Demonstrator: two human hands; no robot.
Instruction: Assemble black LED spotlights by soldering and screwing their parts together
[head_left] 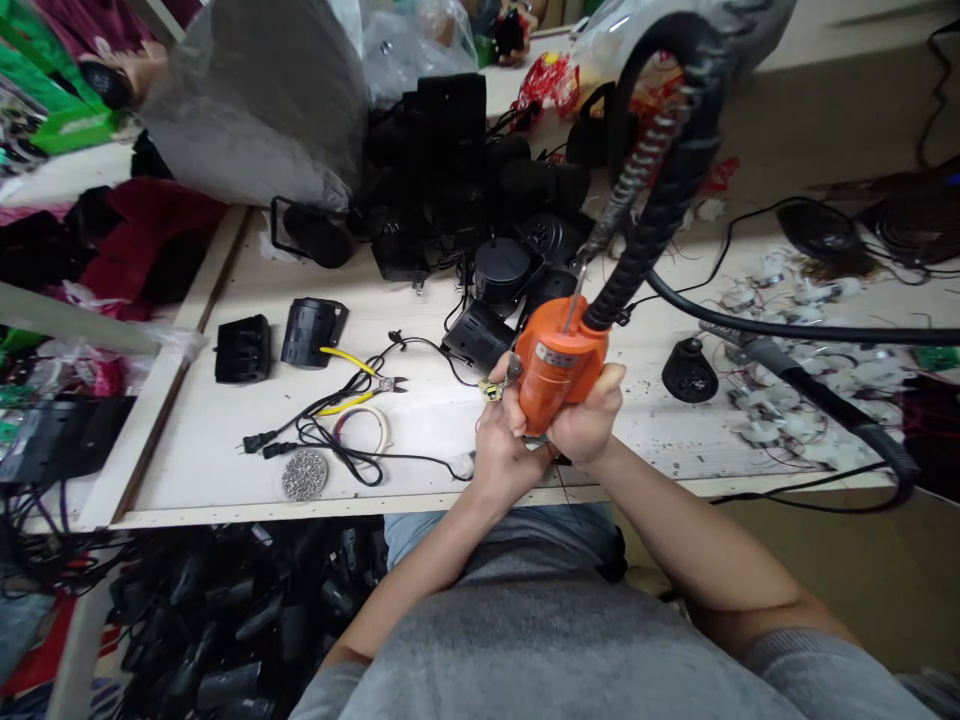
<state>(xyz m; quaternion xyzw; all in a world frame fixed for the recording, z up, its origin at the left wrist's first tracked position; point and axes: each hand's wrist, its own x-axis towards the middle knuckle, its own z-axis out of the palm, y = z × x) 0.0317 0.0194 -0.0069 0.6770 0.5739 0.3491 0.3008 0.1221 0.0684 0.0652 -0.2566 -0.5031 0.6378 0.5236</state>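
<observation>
Both hands shut around one orange electric screwdriver (559, 375), body upright between them, steel bit (574, 300) pointing away. Left hand (499, 440) wrapped its lower side, with a small yellow-marked part (491, 390) at its fingers, too small to identify. Right hand (585, 410) closed on the other side, thumb over the top. Black hose (667, 190) ran up from the driver's tail.

Left of the hands, on the bench: 1 yellow-handled diagonal cutter (379, 385), 2 black mains plugs (262, 445) on black cords, 1 tape roll (364, 428), 1 round metal mesh disc (304, 474), 2 black housings (311, 331).

Just past the hands: 1 black housing (480, 338), 1 black cylinder (501, 272), then a black heap of parts (442, 170), count unclear. Right of the hands: 1 black domed part (688, 370) and many white pieces with thin wires (795, 400), too many to count.

Containers: 2 plastic bags (255, 100) lay beyond the heap; contents not visible.

Surface: white bench (187, 470), scattered with specks. More black parts (225, 620) sat below its front edge, left of the person's lap. Floor (787, 560) tan.
</observation>
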